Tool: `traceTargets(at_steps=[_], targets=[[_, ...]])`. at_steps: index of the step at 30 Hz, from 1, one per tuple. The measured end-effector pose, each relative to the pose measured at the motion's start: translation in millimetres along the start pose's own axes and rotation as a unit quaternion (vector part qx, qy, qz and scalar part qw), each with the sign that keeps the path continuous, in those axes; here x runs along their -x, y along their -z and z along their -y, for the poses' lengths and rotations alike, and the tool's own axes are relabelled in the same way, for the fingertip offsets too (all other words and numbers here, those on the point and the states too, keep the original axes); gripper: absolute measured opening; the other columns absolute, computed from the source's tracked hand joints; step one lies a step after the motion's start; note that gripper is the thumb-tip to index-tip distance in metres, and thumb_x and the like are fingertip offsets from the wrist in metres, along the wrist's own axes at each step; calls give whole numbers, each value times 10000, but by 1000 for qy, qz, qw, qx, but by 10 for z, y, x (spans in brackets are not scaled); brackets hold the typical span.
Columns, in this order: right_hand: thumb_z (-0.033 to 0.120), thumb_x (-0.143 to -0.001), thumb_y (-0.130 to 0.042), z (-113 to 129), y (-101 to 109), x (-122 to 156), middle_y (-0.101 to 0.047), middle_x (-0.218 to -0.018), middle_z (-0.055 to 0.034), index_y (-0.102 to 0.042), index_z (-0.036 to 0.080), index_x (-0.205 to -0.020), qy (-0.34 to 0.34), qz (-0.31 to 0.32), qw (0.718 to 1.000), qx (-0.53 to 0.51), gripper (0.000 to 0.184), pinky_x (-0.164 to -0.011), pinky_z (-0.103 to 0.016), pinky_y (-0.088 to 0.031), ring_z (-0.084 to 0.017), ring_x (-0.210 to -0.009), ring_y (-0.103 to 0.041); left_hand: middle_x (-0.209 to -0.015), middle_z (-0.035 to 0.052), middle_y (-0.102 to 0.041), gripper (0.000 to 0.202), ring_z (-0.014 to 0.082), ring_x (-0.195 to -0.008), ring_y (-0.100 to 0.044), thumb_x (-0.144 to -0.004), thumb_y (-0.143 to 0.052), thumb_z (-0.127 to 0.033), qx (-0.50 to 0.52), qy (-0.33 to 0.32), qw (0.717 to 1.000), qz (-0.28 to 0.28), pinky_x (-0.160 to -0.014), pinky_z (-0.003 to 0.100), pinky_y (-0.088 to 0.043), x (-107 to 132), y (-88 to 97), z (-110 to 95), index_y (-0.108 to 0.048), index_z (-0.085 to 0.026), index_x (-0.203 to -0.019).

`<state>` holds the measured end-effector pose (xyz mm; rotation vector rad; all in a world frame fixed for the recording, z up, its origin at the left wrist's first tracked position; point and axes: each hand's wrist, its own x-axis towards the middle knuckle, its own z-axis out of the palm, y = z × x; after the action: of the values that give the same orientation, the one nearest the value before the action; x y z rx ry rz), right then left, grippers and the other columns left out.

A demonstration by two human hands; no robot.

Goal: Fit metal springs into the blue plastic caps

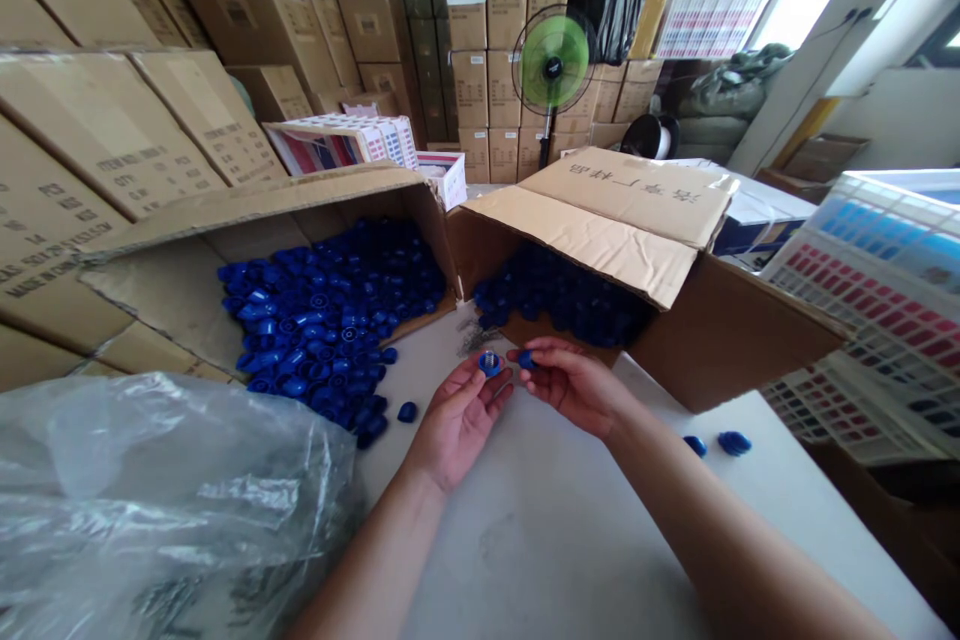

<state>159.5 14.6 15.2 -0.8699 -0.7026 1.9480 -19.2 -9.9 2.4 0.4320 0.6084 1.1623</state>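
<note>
My left hand (463, 420) grips a small blue plastic cap (490, 361), its open end up and what looks like a metal spring inside. Pinched in the fingers of my right hand (574, 382) is another small blue plastic piece (526, 360), close beside the first but apart from it. A pile of blue caps (315, 320) spills out of the left cardboard box (172, 290). More blue pieces (555, 295) lie in the shaded right cardboard box (750, 330). Behind my hands is a small heap of thin metal springs (480, 335).
A loose blue cap (407, 412) lies left of my hands on the white table (540, 540). Two blue pieces (734, 443) rest by my right forearm. Clear plastic bag (172, 490) covers the left front; white crates (870, 290) stand right. A green fan (555, 60) is behind.
</note>
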Motion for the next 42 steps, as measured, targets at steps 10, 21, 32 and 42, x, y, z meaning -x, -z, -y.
traceTargets(at_steps=[10,21,32,42], targets=[[293,-659,-788,0,-84,39,-551,-1175,-68,-556,158,-1239,39,-24,999,-4,639,-872,-189,-525,-58,-931,-598,-995,29,-704,265,152,-914,-673,-759,-707,-166,-13,19,1000,-3,-812,277,-545,7,-20,10,-660,-204,-1018],[379,-666,-783,-65,-119,16,-587,-1061,-62,-582,111,-1111,52,-22,998,34,557,-829,-173,-517,-51,-886,-591,-900,40,-724,270,134,-817,-676,-694,-771,-192,-57,21,998,4,-798,267,-533,-5,-12,22,-702,-177,-955],[373,-660,-782,-36,-172,50,-575,-1040,-36,-562,115,-1081,48,-14,999,18,541,-855,-182,-521,-43,-894,-582,-799,39,-731,260,123,-749,-667,-638,-821,-219,-83,10,996,-24,-799,264,-506,-21,-17,29,-722,-165,-872],[354,-657,-786,-58,-153,42,-571,-1021,-37,-561,104,-1058,59,-9,998,28,524,-850,-173,-513,-43,-896,-578,-807,39,-737,274,119,-751,-665,-606,-841,-239,-104,-1,994,-32,-765,239,-517,-27,-12,36,-739,-167,-850]])
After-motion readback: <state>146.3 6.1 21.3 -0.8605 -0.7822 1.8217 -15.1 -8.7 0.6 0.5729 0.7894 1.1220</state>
